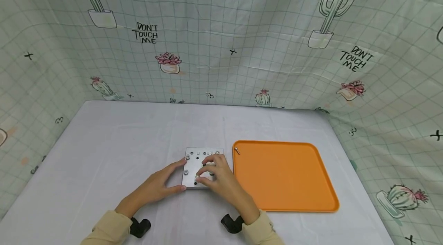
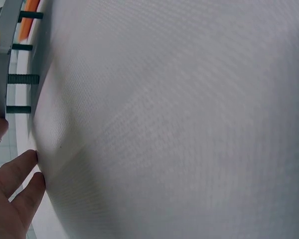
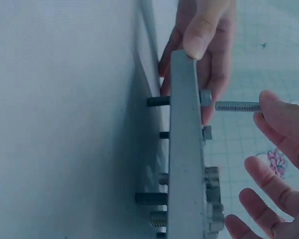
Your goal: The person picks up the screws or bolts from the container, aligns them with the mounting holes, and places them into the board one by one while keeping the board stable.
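Note:
A metal plate (image 1: 194,166) with holes and bolt heads (image 1: 188,157) lies mid-table. My left hand (image 1: 157,187) holds it at the left end, with the index finger on the side and the thumb at the near corner. My right hand (image 1: 219,177) is over the plate's right part, thumb and index finger pinching a threaded bolt (image 3: 237,106). In the right wrist view, that bolt's free end points at the plate's top and stands apart from it; its head is hidden in the fingers. Threaded shanks (image 2: 24,78) stick out beneath the plate.
To the right of the plate lies an orange tray (image 1: 283,175) with one loose bolt (image 1: 237,150) at its far left corner. White cloth (image 1: 145,133) covers the table. A patterned curtain (image 1: 214,45) hangs behind it and at both sides.

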A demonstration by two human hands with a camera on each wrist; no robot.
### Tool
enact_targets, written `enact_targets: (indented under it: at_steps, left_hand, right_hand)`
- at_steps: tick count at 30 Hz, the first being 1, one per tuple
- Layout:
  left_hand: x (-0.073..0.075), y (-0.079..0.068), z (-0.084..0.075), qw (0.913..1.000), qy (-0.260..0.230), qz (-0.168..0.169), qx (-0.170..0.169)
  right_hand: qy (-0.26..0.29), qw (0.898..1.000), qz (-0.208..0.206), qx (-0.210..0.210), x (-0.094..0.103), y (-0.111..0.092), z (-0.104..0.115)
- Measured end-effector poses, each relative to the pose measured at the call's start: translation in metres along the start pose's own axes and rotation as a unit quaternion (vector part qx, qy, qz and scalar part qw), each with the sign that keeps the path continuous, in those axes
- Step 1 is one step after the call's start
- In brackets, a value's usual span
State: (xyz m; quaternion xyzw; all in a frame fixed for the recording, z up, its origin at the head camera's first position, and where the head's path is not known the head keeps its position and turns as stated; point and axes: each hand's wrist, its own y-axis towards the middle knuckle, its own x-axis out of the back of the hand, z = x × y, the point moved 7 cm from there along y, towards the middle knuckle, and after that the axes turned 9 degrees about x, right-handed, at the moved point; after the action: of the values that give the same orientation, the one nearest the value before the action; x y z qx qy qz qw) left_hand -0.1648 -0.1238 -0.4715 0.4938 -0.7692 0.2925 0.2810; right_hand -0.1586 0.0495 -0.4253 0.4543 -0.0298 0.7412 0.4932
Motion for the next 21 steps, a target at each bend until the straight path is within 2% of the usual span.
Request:
enact_targets:
  at_steps: [6, 14, 21]
  left_hand:
    - [0.0, 0.0, -0.001, 1.0, -0.001, 0.002, 0.001]
    - [-0.001, 0.0, -0.001, 1.0, 0.005, 0.001, 0.0]
    - [-0.001, -0.001, -0.003, 1.0, 0.001, 0.002, -0.006]
  right_hand:
    - [-0.009, 1.0, -0.003, 0.016, -0.006, 0.001, 0.002]
    - [-0.021, 1.0, 0.012, 0.004, -0.01, 0.001, 0.0]
    - [-0.042, 0.999, 0.014, 0.024, -0.013, 0.0, 0.002]
